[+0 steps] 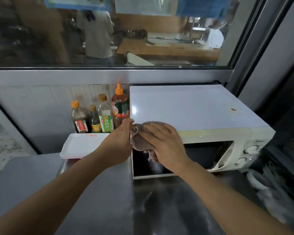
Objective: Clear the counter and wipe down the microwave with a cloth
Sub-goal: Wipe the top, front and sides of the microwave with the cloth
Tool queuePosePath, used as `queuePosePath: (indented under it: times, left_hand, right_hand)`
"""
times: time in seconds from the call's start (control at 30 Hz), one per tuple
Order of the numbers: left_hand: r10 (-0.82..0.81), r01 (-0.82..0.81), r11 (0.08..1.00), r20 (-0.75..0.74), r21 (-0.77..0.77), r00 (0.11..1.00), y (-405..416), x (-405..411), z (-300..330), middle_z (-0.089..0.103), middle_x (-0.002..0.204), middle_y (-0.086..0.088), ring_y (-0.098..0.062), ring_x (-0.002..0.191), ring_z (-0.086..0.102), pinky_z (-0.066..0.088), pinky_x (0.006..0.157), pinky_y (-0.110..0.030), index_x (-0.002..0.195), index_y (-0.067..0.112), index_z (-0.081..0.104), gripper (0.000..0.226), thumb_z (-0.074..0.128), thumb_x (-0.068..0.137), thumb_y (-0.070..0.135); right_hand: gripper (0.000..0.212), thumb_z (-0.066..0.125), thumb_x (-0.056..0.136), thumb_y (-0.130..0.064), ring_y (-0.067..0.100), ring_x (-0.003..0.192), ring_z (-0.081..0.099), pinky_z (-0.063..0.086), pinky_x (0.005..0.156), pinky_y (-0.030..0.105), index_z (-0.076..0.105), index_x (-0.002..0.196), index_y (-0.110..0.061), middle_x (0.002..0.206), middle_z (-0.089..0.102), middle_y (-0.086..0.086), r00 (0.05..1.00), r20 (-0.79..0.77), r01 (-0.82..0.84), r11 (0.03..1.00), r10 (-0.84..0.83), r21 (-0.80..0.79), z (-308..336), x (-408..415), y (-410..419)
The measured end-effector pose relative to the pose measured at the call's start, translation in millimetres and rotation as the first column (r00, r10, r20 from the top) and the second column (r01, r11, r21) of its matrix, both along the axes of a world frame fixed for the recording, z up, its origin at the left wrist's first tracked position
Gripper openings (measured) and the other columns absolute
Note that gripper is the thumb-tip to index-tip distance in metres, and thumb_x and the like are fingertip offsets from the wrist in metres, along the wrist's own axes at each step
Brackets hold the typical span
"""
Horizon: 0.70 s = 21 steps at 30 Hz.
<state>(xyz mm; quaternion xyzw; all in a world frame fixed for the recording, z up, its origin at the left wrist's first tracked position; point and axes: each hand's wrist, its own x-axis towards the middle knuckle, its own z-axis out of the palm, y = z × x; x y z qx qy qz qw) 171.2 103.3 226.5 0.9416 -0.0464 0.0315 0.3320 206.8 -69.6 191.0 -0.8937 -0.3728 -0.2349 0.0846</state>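
Scene: a person's two bare forearms reach from the near edge over a steel surface toward a white microwave that stands on the right, against a window frame.

Cloth: a grey-brown cloth, soft and bunched, lies draped over the near left top corner of the microwave, part on the top panel and part hanging down over the dark door glass.

Right hand: the right hand lies flat on the cloth, palm down, fingers spread and pointing far and left, pressing the cloth to the corner.

Left hand: the left hand is just left of the cloth, touching its left edge; thumb and fingers seem to be pinched on a fold there, though the pinch itself is partly hidden.

Key relation: the cloth is directly under the right hand, and the unwiped top panel stretches away to the far right of it. The panel's long side runs left to right. The right hand looks better placed for the next stroke.

Microwave: glossy white top with a small orange mark near its right edge, two dials on the right front, door shut.

Other items: four sauce bottles stand left of the microwave by the far wall, with stacked white trays just in front.

Progress: wiping appears to be under way at the corner.
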Motion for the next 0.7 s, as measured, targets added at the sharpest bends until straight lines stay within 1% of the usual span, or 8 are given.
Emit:
queuePosePath:
  times: [0.07,0.2,0.3,0.37,0.43,0.5,0.63,0.7]
  left_hand:
    - [0.028,-0.028,0.999,-0.015,0.038,0.999,-9.0,2.2,0.1,0.045,0.140,-0.007,-0.024,0.123,0.045,0.036,0.099,-0.033,0.138,0.022,0.027,0.067,0.053,0.080,-0.001]
    - [0.034,-0.057,0.981,0.127,0.187,0.991,-47.3,9.0,-1.1,0.036,0.145,0.003,-0.018,0.133,0.028,0.023,0.110,-0.035,0.138,0.025,0.031,0.067,0.054,0.079,0.003]
    - [-0.086,0.048,0.977,0.174,0.209,0.981,-90.6,18.5,-1.9,0.037,0.144,0.008,-0.014,0.132,0.026,0.019,0.109,-0.029,0.136,0.024,0.038,0.064,0.050,0.079,-0.001]
    - [-0.147,0.107,0.969,0.169,0.224,0.975,-117.8,26.3,-2.5,0.037,0.144,0.010,-0.012,0.132,0.025,0.016,0.108,-0.024,0.135,0.024,0.040,0.062,0.049,0.080,-0.003]
    - [-0.166,0.130,0.965,0.149,0.226,0.975,-138.8,33.6,-3.5,0.038,0.142,0.011,-0.012,0.130,0.026,0.018,0.104,-0.022,0.135,0.024,0.040,0.060,0.048,0.081,-0.001]
    - [-0.141,0.108,0.965,0.125,0.239,0.982,-151.7,38.1,-4.4,0.039,0.139,0.010,-0.014,0.125,0.028,0.025,0.100,-0.024,0.134,0.023,0.040,0.058,0.050,0.081,0.002]
    - [-0.059,0.018,0.959,0.138,0.282,0.989,-167.8,43.1,-2.8,0.042,0.132,0.004,-0.019,0.115,0.033,0.035,0.090,-0.027,0.132,0.021,0.042,0.057,0.053,0.078,0.005]
    - [-0.050,0.007,0.958,0.143,0.287,0.988,-181.8,45.3,-1.0,0.043,0.129,0.002,-0.021,0.113,0.036,0.038,0.090,-0.030,0.132,0.019,0.042,0.058,0.055,0.077,0.004]
  right_hand:
    - [0.047,0.063,0.074,-0.029,0.022,0.121,0.054,0.038,0.104,0.040,0.063,0.121,-0.019,0.127,0.061,0.000,0.999,0.010,-0.040,0.999,0.039,0.018,0.5,5.7,-22.0]
    - [0.043,0.062,0.082,-0.038,0.022,0.119,0.056,0.034,0.102,0.040,0.065,0.120,-0.016,0.127,0.061,0.000,0.997,0.065,0.047,0.997,-0.051,0.062,-0.8,16.2,-99.3]
    - [0.051,0.040,0.090,-0.047,0.026,0.114,0.058,0.033,0.098,0.040,0.067,0.115,-0.011,0.123,0.063,0.006,0.991,0.049,0.117,0.984,-0.124,0.138,4.0,22.4,-167.3]
    - [0.053,0.035,0.094,-0.046,0.026,0.114,0.057,0.034,0.098,0.040,0.066,0.115,-0.008,0.122,0.062,0.009,0.988,0.015,0.148,0.973,-0.153,0.176,5.6,29.2,-213.6]
    - [0.038,0.045,0.092,-0.029,0.027,0.116,0.056,0.037,0.100,0.042,0.063,0.120,-0.010,0.124,0.061,0.009,0.973,0.023,0.223,0.963,-0.229,0.153,3.8,36.3,-258.3]
    - [0.042,0.050,0.080,-0.014,0.026,0.116,0.055,0.037,0.100,0.044,0.063,0.120,-0.010,0.125,0.061,0.009,0.954,0.038,0.288,0.947,-0.296,0.145,1.8,41.8,-287.2]
    - [0.051,0.056,0.070,-0.033,0.023,0.115,0.052,0.034,0.098,0.041,0.063,0.117,-0.016,0.121,0.062,0.003,0.957,0.014,0.278,0.934,-0.288,0.224,-1.0,40.0,-267.2]
    - [0.048,0.063,0.071,-0.032,0.020,0.118,0.049,0.031,0.101,0.042,0.063,0.118,-0.019,0.123,0.061,-0.001,0.970,0.015,0.235,0.945,-0.244,0.226,-6.1,37.4,-237.2]
